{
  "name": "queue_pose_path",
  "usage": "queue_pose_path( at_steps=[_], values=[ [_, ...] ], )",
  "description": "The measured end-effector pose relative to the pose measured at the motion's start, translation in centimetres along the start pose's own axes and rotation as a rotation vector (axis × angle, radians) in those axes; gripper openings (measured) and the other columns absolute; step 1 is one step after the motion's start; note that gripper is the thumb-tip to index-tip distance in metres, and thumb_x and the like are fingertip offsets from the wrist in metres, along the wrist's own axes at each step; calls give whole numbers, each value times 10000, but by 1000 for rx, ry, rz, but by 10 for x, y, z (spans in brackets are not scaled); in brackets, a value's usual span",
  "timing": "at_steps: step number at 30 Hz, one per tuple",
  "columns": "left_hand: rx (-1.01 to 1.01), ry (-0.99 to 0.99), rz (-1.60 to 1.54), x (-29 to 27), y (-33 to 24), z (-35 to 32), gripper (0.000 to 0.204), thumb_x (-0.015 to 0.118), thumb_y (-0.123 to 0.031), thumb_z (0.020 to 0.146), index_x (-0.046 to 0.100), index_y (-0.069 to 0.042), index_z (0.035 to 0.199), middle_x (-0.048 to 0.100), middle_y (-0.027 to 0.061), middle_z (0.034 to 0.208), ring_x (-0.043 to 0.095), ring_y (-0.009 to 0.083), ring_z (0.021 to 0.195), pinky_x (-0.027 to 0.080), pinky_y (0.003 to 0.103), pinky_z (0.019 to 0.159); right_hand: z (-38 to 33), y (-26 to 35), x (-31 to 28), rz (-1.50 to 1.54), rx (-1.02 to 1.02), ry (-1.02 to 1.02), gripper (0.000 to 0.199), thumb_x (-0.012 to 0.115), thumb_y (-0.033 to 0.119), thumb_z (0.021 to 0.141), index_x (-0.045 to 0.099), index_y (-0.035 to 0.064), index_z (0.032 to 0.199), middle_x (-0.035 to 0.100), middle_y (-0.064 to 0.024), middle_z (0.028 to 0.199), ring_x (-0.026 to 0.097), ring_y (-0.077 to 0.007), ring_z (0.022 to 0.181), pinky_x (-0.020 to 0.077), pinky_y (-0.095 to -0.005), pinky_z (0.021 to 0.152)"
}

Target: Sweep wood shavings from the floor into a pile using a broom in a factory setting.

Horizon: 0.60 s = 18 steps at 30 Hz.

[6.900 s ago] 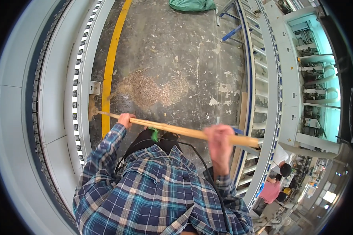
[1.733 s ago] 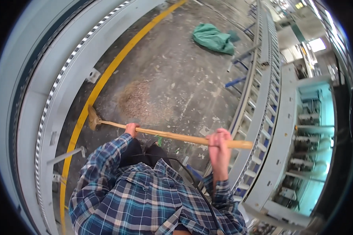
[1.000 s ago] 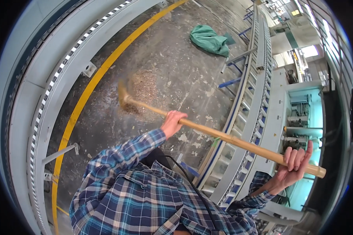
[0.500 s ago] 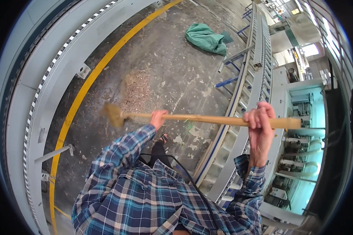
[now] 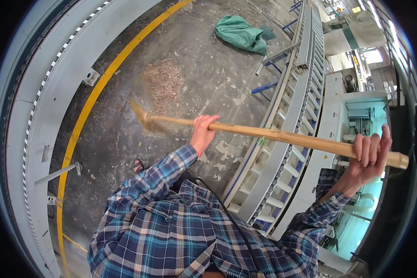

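Note:
A broom (image 5: 259, 133) with a long bamboo handle lies slantwise across the view, its bristle head at the left and its thick end at the right. My left hand (image 5: 203, 133) is wrapped round the handle's lower part, nearer the bristles. Up near the thick end, my right hand (image 5: 369, 150) grips the handle, with its index finger stretched up. The blurred bristles reach the floor just below a pile of brownish shavings and debris (image 5: 164, 85). Finer dust is scattered around that pile.
A roller conveyor (image 5: 282, 178) with blue legs runs along the right, a teal-lit machine (image 5: 363, 222) beyond it. At the far end a crumpled green sack (image 5: 240, 34) lies on the worn floor. A yellow line (image 5: 91, 100) curves along the grey machine frame (image 5: 60, 88) at left.
Both hands have moved right with the broom, the right hand farther and lower. The handle tilts more, and the bristle head has shifted right. The pile appears higher in view.

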<state>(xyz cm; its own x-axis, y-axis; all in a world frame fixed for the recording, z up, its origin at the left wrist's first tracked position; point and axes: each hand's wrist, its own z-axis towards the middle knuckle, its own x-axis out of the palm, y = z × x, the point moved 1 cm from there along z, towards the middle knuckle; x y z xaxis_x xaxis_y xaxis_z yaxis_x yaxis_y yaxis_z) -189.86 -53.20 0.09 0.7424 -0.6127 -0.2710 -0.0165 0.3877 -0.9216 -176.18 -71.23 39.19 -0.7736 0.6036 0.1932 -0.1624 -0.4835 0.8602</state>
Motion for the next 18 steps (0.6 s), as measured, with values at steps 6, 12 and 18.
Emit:
queue_pose_path(
  at_steps=[6,12,18],
  values=[
    [-235,-58,36,40,53,-96,102,648,-91,779,675,-95,877,639,89,804,589,286,800,417,388,752,9,-85,-20,58,400,-85,237,427,142,964,537,-33,1082,233,88,502,217,-32,403,250,-218,439],
    [-123,-175,46,83,94,-51,112,630,-74,800,663,-30,898,635,158,781,599,337,720,458,423,655,2,-101,-15,36,181,250,258,469,175,954,505,-51,1073,294,52,514,304,-61,413,314,-258,457],
    [48,-189,157,85,70,36,137,643,-20,788,675,-44,919,604,122,737,561,273,722,446,361,680,-14,-59,-32,-111,29,449,272,440,227,978,512,-35,974,365,40,479,298,-72,370,330,-309,416]
  ],
)
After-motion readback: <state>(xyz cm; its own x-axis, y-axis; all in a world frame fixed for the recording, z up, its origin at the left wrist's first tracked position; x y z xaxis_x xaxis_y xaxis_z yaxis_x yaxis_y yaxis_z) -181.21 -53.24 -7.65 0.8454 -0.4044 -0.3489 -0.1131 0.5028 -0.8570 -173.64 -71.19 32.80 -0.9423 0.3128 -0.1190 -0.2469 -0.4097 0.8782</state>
